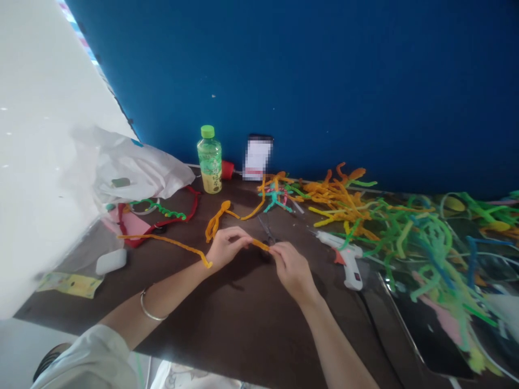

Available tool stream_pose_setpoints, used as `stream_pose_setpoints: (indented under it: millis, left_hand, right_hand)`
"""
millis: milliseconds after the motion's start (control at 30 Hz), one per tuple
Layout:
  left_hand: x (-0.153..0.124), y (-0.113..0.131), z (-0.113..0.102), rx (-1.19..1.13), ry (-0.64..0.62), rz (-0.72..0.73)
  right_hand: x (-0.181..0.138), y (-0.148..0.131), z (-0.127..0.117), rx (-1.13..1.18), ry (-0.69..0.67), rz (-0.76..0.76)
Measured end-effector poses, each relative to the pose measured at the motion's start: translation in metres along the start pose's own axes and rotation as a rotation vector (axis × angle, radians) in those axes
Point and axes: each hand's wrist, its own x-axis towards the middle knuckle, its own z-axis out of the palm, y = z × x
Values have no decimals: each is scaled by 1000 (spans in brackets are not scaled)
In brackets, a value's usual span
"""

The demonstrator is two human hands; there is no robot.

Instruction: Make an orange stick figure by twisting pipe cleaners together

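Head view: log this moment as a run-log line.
left hand: pinching fuzzy orange pipe cleaner | right hand: pinching same | beside: white glue gun

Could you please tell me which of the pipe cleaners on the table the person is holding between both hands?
The orange pipe cleaner pinched between the left hand and right hand; the green and blue tangle lies apart on the right.

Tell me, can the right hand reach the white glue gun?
Probably yes: the right hand is near the glue gun, with only tabletop between them, though it holds an orange pipe cleaner.
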Motion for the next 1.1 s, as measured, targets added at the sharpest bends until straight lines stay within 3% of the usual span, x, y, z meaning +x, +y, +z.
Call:
stream_pose_setpoints:
  millis: [133, 233, 333, 467, 567, 667, 767, 867, 1100]
  left_hand:
    - [-1, -1, 2, -104, 21, -135]
    - [-1, 1, 0, -82, 153, -131]
    - [4, 6, -6, 124, 292, 13]
    - [21, 12, -25, 630, 312, 142]
    - [34, 8, -40, 1003, 294, -5]
    - [41, -2, -50, 1118, 159, -276]
    - [42, -9, -51, 1040, 74, -314]
    - [39, -12, -48, 855, 119, -289]
    - [38, -24, -20, -58, 217, -322]
  right_hand:
    - [-2, 0, 3, -76, 76, -94]
    - [-2, 1, 4, -110, 119, -70]
    - [-2, 3, 5, -120, 163, -11]
    - [-1, 6, 6, -161, 186, 99]
    - [-1, 8, 7, -215, 177, 180]
    - [-2, 6, 9, -189, 141, 206]
    - [-2, -3, 12, -176, 119, 209]
    - [-3, -16, 17, -205, 84, 206]
    - [-4, -31, 22, -244, -67, 174]
